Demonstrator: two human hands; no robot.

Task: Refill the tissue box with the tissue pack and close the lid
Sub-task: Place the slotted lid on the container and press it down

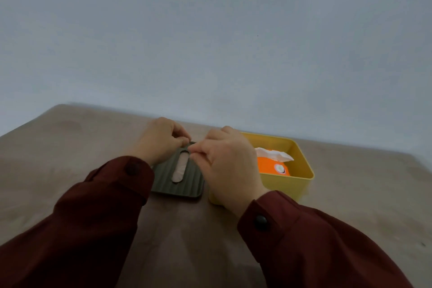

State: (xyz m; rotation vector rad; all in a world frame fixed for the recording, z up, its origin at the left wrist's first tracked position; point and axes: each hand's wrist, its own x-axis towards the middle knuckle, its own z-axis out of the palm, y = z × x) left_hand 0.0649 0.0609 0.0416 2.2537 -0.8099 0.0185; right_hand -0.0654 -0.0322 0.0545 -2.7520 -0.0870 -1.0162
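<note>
Plain room (maybe home): bare wall [210, 30], brown table [70, 159].

Ribbed matt lid [187, 182], smooth plastic box [301, 161]

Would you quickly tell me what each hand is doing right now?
Left hand: fingers pinched at the far edge of the green lid.
Right hand: pinched at the same edge.

Lower centre of frame: dark green ribbed lid [187, 182] lay flat on brown table [70, 159], slot up. Left hand [161, 140] & right hand [228, 159] pinched at its far edge, fingertips nearly meeting. Just right: yellow tissue box [301, 159], open, w/ orange tissue pack [271, 166] inside, white tissue [273, 154] sticking up.
</note>
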